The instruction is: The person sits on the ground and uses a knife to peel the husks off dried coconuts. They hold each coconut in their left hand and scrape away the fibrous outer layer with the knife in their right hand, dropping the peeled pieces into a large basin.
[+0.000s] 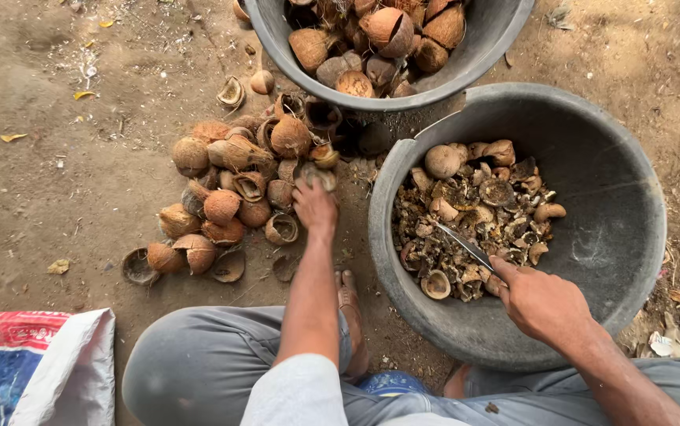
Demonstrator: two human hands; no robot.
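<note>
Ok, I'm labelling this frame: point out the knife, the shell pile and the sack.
knife (pixel 466 247), head view, mid-blade.
shell pile (pixel 233 197), head view, pile's centre.
sack (pixel 9 359), head view, printed side.

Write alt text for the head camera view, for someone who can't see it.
A crouching person's left hand grasps a brown coconut shell piece from a pile on dirt ground, while the right hand holds a thin metal blade over a grey round tub of shell scraps.

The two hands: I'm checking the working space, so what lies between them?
In the head view, bare dirt ground and the near tub's grey rim separate the left hand from the right hand holding a knife.
</note>
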